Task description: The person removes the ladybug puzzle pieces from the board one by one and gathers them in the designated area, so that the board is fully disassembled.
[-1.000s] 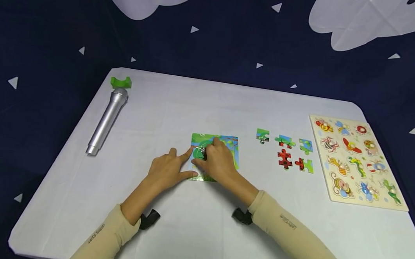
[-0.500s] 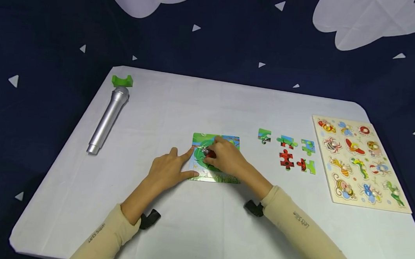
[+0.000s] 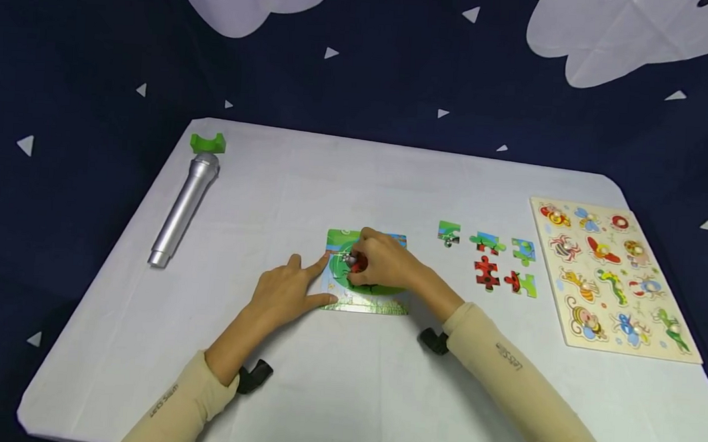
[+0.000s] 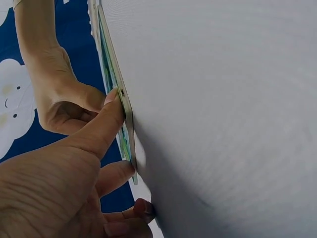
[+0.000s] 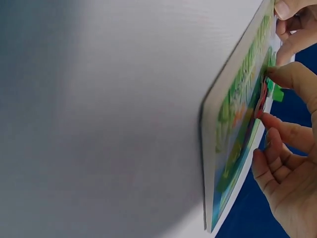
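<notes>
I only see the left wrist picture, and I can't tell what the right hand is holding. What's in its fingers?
Observer: The right wrist view shows the right hand pinching a small red piece between its thumb and a finger, at the puzzle board.
Operator: Ooh! Are there any more pieces that I can't see?
Observer: Yes. In the head view, five loose puzzle pieces lie on the table, to the right of the puzzle board.
</notes>
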`<state>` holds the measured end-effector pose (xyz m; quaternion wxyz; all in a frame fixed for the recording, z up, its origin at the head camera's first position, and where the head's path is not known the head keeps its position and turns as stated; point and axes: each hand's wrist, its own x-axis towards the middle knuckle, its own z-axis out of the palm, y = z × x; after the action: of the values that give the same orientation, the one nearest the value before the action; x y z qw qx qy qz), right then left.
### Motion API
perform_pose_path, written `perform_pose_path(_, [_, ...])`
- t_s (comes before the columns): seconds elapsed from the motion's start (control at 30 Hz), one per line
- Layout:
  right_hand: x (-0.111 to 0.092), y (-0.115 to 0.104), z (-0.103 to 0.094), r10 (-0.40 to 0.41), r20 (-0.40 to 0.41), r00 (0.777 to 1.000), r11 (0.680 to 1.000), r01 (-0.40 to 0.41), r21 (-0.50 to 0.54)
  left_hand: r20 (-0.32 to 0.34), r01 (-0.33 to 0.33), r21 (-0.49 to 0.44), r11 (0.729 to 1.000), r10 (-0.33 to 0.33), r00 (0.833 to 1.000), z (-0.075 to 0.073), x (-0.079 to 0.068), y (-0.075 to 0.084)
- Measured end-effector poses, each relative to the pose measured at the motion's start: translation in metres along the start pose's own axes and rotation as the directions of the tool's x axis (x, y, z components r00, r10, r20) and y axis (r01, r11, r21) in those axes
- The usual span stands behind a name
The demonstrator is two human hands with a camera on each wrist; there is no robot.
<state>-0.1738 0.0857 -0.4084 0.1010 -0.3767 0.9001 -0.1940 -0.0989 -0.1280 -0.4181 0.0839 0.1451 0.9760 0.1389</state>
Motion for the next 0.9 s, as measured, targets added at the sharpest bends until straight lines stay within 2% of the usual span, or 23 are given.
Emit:
perform_pose_path(0.3, [-0.022,0.009,-0.008,0.017,-0.062,0.998,1.0,-0.016,0.021,0.003,-0.002,-0.004,1.0,0.002,1.0,0.001,0.001,0.001])
perform_pose_path(0.57, [-0.055,0.026,-0.019,0.086,-0.085,0.993,0.996,-0.082,0.043,-0.003,0.003,-0.004,1.0,-0.003,1.0,0.002,0.002,0.0])
perform_pose_path(0.9, [-0.097,0.05,-0.037,0.182,-0.144,0.973,0.983,-0.175,0.057,-0.018,0.009,-0.01,1.0,-0.009,1.0,0.001,0.002,0.001])
